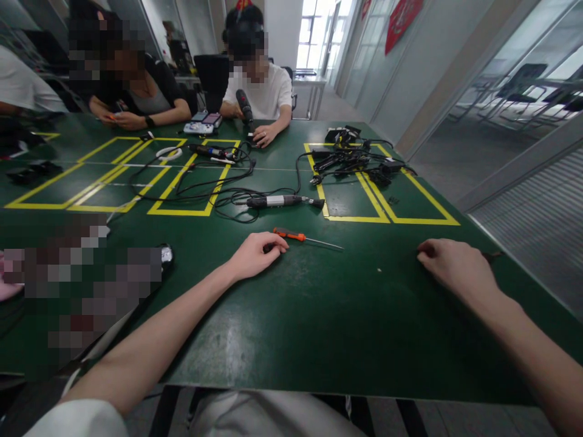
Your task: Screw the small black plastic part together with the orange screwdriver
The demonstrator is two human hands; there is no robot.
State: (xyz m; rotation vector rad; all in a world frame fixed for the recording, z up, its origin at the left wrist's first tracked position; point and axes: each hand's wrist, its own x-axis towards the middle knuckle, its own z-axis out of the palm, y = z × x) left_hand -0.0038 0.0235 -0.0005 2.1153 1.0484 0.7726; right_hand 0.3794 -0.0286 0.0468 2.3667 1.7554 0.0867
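My left hand point(255, 255) rests on the green table point(319, 315) with its fingers curled around the black end of an orange-handled screwdriver point(300, 238), whose metal shaft points right. My right hand point(453, 267) lies palm down on the table at the right, fingers curled under; a small dark object point(492, 256) pokes out just beyond it. A black and silver electric tool point(277, 201) with a cord lies a little past the screwdriver.
Yellow tape rectangles point(382, 200) mark the tabletop. A tangle of black cables and adapters point(355, 161) sits in the right rectangle. Two people sit across the table, one holding a black tool point(245, 106). Handheld consoles point(203, 124) lie near them. A glass wall runs along the right.
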